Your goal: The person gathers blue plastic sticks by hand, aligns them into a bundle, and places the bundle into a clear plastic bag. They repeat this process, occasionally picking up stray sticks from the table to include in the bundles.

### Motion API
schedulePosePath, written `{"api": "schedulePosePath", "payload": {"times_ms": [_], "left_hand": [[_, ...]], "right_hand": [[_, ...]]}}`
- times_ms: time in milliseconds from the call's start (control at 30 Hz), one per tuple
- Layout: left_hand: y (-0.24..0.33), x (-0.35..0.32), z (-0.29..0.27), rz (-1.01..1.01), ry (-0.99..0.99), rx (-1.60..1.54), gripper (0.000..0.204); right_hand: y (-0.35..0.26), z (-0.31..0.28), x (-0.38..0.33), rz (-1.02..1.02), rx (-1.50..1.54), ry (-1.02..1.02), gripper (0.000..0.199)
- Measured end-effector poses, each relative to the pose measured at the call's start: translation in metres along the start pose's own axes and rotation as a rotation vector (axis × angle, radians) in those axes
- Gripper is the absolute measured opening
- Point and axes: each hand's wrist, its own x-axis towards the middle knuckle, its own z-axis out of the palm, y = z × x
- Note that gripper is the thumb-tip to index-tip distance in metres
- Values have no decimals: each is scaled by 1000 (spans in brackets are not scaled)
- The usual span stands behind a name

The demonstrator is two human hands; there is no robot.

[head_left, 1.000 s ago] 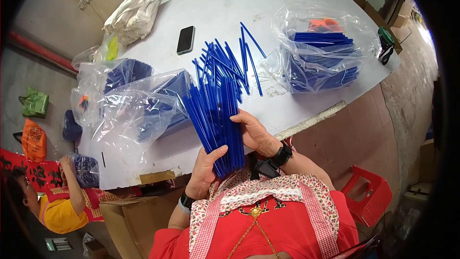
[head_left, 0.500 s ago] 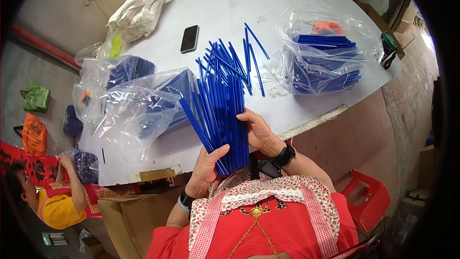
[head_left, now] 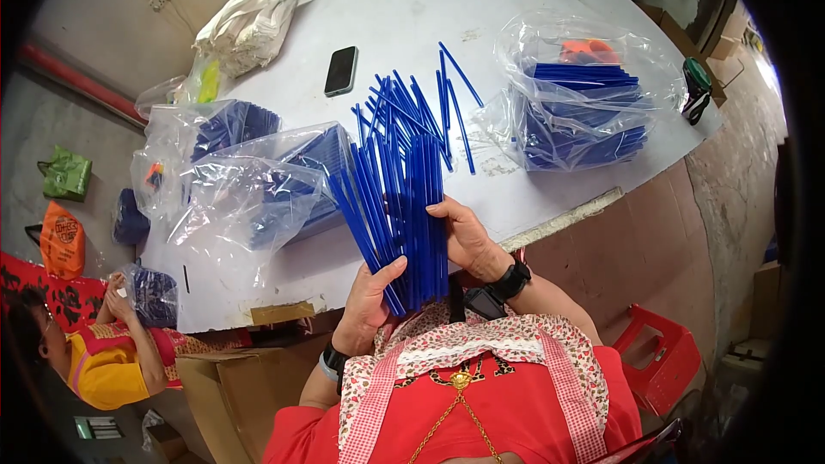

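A fanned bundle of long blue plastic tubes (head_left: 418, 223) is held between my two hands at the table's near edge. My left hand (head_left: 371, 296) grips its lower left side, thumb lying across the tubes. On the bundle's right side, my right hand (head_left: 462, 236) is closed with the thumb on top; its other fingers are hidden behind the tubes. Just beyond the bundle, a pile of loose blue tubes (head_left: 400, 112) lies crisscrossed on the white table (head_left: 404, 13). A few single tubes lie to the pile's right.
Clear plastic bags of blue tubes stand on the left (head_left: 301, 167) and right (head_left: 589, 116). A phone (head_left: 341, 70) and a white cloth-like bundle (head_left: 245, 26) lie farther back. A red stool (head_left: 657, 361) and a cardboard box (head_left: 249, 395) flank me. Another person (head_left: 112, 361) works at lower left.
The tubes on the bundle's left side have drawn slightly inward to the right. My hands stay nearly in place. The other person's hands have come together.
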Motion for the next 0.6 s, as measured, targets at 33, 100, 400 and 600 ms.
{"api": "schedulePosePath", "payload": {"times_ms": [33, 100, 400, 600], "left_hand": [[0, 0, -1, 0, 1, 0, 36], [-2, 2, -4, 3, 5, -6, 36], [-3, 1, -5, -18, 41, -19, 37], [-22, 4, 11, 119, 12, 143, 38]], "right_hand": [[0, 0, 0, -3, 8, -18, 56], [1, 0, 0, -10, 26, -54, 57], [-2, 5, -2, 10, 67, -113, 56], [26, 25, -13, -274, -559, 138, 43]]}}
